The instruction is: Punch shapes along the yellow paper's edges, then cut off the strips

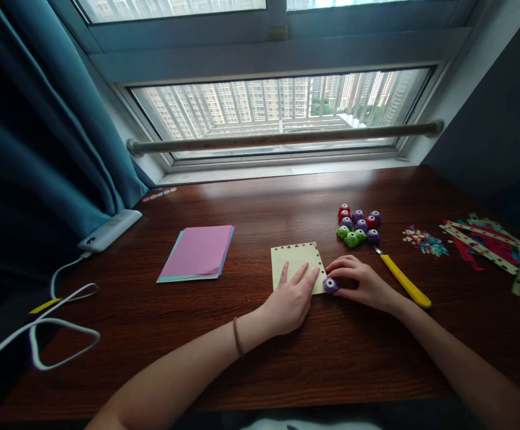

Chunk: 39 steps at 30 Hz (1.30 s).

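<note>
A pale yellow sheet of paper (289,260) lies on the brown table, with small punched shapes along its far and right edges. My left hand (293,298) rests flat on the sheet, fingers spread. At the sheet's right edge, near its lower corner, sits a purple craft punch (331,285) with a star mark on top. My right hand (360,283) grips this punch from the right between thumb and fingers. The left hand covers the near part of the sheet.
Several red, purple and green punches (359,224) cluster farther back. A yellow-handled knife (405,279) lies right of my right hand. Beyond are confetti pieces (425,240) and punched paper strips (488,245). Leftward are a pink-topped paper stack (199,251), a white power strip (111,230) and its cable (65,322).
</note>
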### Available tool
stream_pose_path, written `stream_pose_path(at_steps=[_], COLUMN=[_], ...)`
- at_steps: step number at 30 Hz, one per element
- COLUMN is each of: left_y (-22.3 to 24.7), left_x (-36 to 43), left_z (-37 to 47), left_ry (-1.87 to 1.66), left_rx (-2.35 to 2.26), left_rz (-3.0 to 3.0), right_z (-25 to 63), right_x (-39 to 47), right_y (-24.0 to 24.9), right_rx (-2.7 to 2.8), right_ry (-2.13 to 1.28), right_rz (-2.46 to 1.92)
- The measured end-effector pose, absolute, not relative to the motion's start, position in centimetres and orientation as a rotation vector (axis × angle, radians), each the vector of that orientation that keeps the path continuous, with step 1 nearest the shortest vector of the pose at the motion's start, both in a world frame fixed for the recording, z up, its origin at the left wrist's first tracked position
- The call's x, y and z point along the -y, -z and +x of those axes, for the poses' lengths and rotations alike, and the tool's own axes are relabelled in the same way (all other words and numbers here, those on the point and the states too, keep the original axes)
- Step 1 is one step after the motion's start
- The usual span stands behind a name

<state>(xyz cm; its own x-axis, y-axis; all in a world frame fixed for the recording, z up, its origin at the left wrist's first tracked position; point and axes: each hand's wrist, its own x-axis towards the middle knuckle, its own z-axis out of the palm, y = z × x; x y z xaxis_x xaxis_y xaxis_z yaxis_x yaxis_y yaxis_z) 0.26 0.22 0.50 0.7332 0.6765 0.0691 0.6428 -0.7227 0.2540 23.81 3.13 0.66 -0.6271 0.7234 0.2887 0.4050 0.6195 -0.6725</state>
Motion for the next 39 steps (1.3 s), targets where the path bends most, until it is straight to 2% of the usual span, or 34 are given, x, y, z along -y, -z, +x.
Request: stream_pose_path(at_steps=[8, 16, 26, 33, 36, 39], left_y=[-0.5, -0.3, -0.3, 0.1, 0.3, 0.6], left_x=[-0.3, -0.4, -0.4, -0.4, -0.4, -0.5], left_z=[0.2, 0.0, 0.1, 0.1, 0.0, -0.1], left_ry=[-0.223, -0.232, -0.276, -0.367, -0.404, -0.452], left_rx=[-1.032, -1.012, -1.028, -1.002, -0.991, -0.996], left_rz=[2.709, 2.708, 2.695, 2.629, 2.591, 2.541], right_z=[26.5, 27.7, 26.9, 26.2, 25.6, 24.8], right_x=[-4.2, -5.2, -5.3, -4.8, -4.1, -3.3], right_y=[-1.3, 0.6, 2.1, 2.5, 1.1, -0.3], right_rx=[2.099, 1.838, 1.807, 1.662, 1.696, 1.905], right_ry=[-0.743, -0.624, -0.274, -0.169, -0.213, -0.490], right_rz=[-1.133, -1.455, -1.517, -1.552, -1.489, -1.314])
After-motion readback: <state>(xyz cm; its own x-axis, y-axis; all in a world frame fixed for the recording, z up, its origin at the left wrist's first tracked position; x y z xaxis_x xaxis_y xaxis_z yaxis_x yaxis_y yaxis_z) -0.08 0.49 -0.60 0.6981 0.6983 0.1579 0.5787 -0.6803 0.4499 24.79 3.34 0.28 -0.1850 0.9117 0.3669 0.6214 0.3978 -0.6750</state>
